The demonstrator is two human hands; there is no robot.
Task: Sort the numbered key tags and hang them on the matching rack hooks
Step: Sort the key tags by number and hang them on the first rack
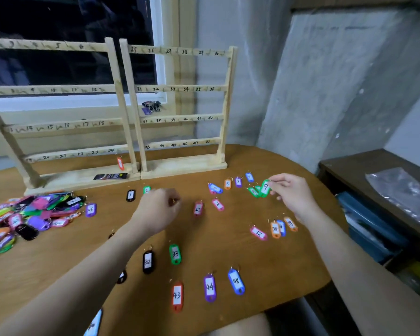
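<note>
Right hand [292, 193] pinches green tag 9 [265, 188] by its ring end, just above the table [83, 258], beside other low numbers. Left hand [159, 209] is blurred, fingers curled, possibly round something small; cannot tell. Risk: tag 9 read upside down as 6, or dropped onto neighbouring green tags [254, 191], muddling the sorted group.

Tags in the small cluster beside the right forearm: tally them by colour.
Pink tag: 1
Orange tags: 2
Blue tag: 1
Total: 4
</note>
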